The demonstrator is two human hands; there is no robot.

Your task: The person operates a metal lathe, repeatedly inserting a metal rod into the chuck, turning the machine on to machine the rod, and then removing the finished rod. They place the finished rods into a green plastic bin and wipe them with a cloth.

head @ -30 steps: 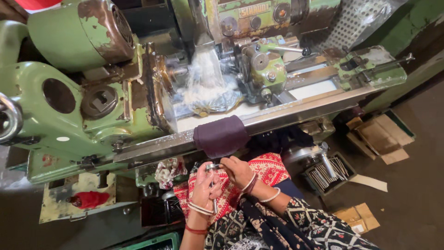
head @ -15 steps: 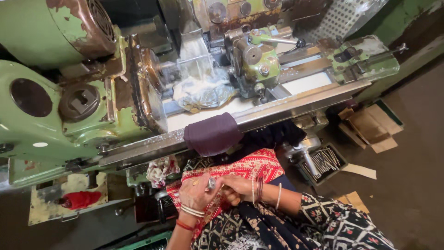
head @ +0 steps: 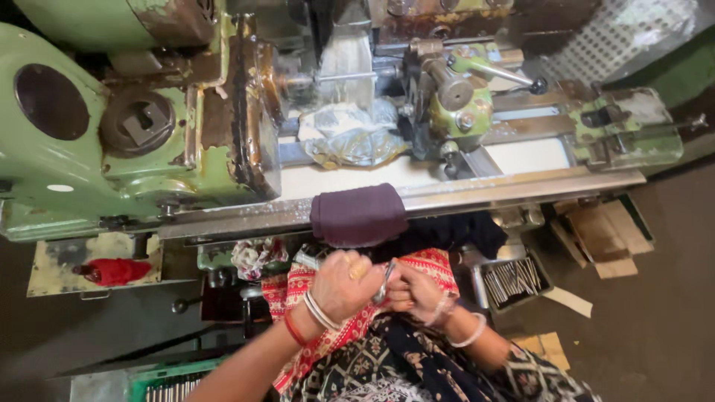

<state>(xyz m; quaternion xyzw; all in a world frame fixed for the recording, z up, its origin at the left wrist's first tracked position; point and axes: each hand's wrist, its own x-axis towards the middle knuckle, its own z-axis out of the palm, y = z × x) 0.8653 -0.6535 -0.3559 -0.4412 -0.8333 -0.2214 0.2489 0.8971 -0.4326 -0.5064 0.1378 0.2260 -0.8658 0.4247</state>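
Small metal part (head: 385, 281), shiny, pinched between left hand (head: 344, 283) and right hand (head: 412, 292), both gripping it; purple cloth (head: 358, 214) on green lathe (head: 134, 141) just above.

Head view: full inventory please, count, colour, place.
lathe: one, green, rusted, across the top
cloth pad: one, dark purple, draped over the front rail
crumpled plastic sheet: one, clear, on the bed
red rag: one, on a plate at lower left
tray of metal rods: one, grey, right of the hands
cardboard pieces: several, brown, on the floor at right
metal piece: one, silvery, between both hands
left hand: bangles, gripping the piece
right hand: bangles, on the piece
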